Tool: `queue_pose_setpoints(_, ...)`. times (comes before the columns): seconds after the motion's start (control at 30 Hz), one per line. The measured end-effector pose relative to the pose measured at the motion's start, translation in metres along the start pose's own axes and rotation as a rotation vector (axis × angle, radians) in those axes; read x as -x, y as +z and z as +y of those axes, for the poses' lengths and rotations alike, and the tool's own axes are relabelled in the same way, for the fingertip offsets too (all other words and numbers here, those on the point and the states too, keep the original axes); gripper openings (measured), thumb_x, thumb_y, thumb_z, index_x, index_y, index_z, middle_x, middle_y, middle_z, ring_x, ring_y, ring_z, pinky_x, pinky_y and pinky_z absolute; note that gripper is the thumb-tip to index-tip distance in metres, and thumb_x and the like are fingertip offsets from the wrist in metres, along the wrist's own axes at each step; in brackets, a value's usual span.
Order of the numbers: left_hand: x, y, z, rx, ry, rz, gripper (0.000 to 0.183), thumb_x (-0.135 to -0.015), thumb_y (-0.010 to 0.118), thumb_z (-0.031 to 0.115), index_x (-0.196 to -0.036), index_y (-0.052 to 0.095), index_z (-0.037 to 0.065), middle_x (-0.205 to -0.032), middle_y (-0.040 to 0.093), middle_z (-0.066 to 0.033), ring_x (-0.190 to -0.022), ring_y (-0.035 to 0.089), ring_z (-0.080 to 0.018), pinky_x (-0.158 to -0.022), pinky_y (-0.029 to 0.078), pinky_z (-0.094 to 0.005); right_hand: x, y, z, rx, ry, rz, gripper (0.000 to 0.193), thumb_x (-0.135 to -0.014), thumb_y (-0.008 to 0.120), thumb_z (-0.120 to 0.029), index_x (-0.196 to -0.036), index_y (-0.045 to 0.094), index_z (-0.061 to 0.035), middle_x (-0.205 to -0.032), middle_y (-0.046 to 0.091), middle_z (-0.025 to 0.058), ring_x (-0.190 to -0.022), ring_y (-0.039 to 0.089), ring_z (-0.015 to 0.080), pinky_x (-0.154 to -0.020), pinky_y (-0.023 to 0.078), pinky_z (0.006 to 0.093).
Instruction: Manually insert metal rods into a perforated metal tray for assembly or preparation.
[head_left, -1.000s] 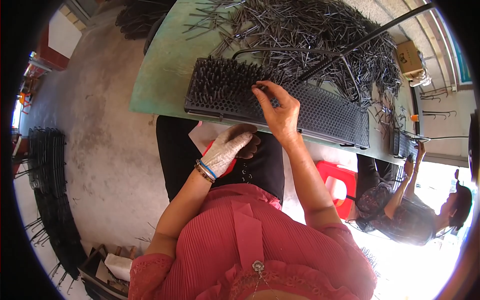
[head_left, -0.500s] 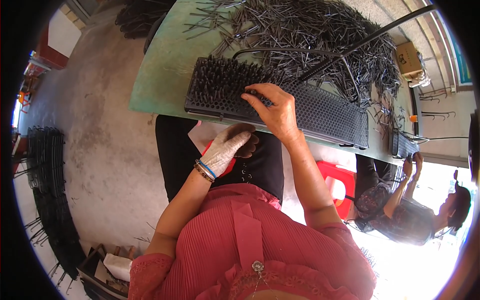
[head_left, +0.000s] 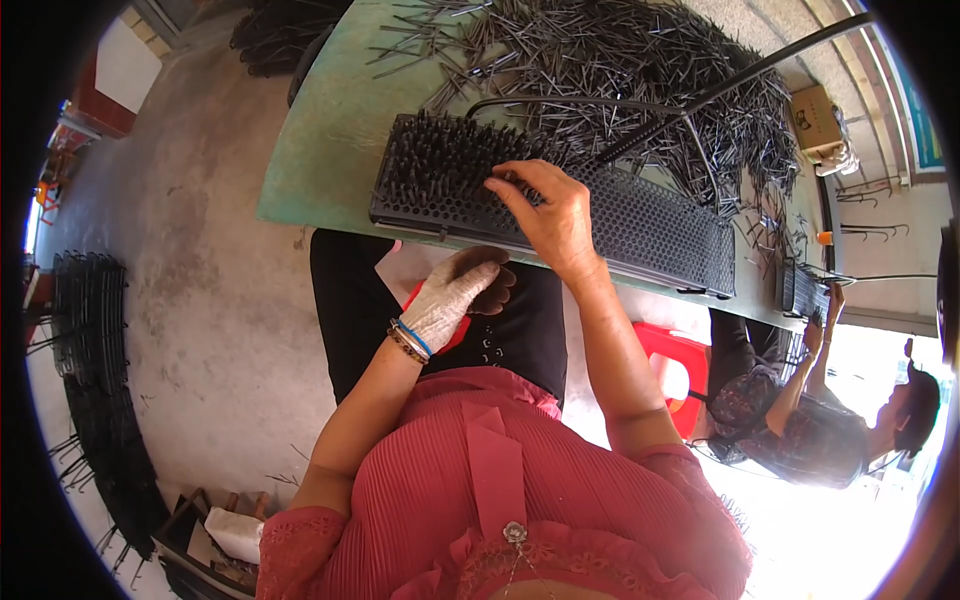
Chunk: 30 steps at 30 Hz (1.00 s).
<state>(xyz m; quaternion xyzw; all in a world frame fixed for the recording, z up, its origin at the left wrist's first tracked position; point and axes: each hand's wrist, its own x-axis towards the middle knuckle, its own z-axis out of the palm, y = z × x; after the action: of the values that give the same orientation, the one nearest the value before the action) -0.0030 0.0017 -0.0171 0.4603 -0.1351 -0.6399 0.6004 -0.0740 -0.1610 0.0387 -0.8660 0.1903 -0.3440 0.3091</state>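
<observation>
A long black perforated rack [head_left: 660, 225] lies along the near edge of the green table. Thin black rods [head_left: 430, 165] stand upright in its holes at the left end, packed closely; the holes to the right show no rods. Bare, my right hand [head_left: 550, 215] is over the rack at the edge of the upright rods, thumb and fingertips brought together in a pinch. Whatever lies between those fingertips is too small to name. My left hand [head_left: 460, 295], in a white and brown work glove, is just below the table edge above my lap. Its fingers are curled, and their contents are hidden.
A large heap of loose black rods [head_left: 620, 80] covers the far part of the green table [head_left: 330, 150]. A black bent lamp arm [head_left: 750, 68] crosses above the rack. At the right, a co-worker [head_left: 800, 420] works at another rack, beside a red stool [head_left: 675, 350].
My right hand has shifted very slightly over the rack, its pinch kept. My gloved left hand stays in place. The co-worker's hands have moved a little.
</observation>
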Motion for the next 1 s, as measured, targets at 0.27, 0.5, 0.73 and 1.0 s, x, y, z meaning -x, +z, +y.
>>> queue_pose_setpoints(0.27,0.001,0.0,0.001,0.002,-0.005,-0.005,0.034,-0.097,0.056,0.025,-0.123,0.056,0.003,-0.098,0.067,-0.0076,-0.083,0.065,-0.0145,-0.075,0.055,-0.0275,-0.001,-0.007,0.013,-0.067,0.035,-0.054,0.019,-0.081,0.076,-0.011,-0.099,0.072,-0.0039,-0.086,0.071,0.0068,-0.074,0.063,0.0135,-0.069,0.05,0.0269)
queue_pose_setpoints(0.5,0.001,0.001,0.0,0.008,0.002,0.011,0.032,-0.097,0.056,0.024,-0.122,0.057,0.004,-0.096,0.068,-0.0067,-0.081,0.066,-0.0137,-0.073,0.055,-0.0269,-0.008,-0.015,0.02,-0.112,0.007,-0.119,0.02,-0.081,0.076,-0.014,-0.099,0.072,-0.0042,-0.084,0.07,0.0063,-0.078,0.063,0.0148,-0.072,0.05,0.0288)
queue_pose_setpoints(0.73,0.001,-0.001,-0.002,0.012,0.009,0.014,0.031,-0.097,0.056,0.023,-0.121,0.057,0.004,-0.096,0.068,-0.0066,-0.08,0.066,-0.0134,-0.071,0.055,-0.0265,-0.017,-0.021,0.026,-0.116,-0.126,-0.231,0.021,-0.08,0.075,-0.014,-0.098,0.072,-0.0038,-0.087,0.07,0.0075,-0.083,0.065,0.0192,-0.074,0.051,0.0306)
queue_pose_setpoints(1.0,0.0,-0.002,-0.004,0.015,0.021,0.011,0.031,-0.097,0.056,0.023,-0.122,0.057,0.003,-0.095,0.068,-0.0064,-0.079,0.066,-0.0132,-0.07,0.055,-0.0263,-0.002,-0.011,0.015,-0.045,-0.002,-0.038,0.021,-0.078,0.078,-0.014,-0.095,0.073,-0.0047,-0.085,0.071,0.0089,-0.077,0.064,0.0202,-0.073,0.05,0.0306)
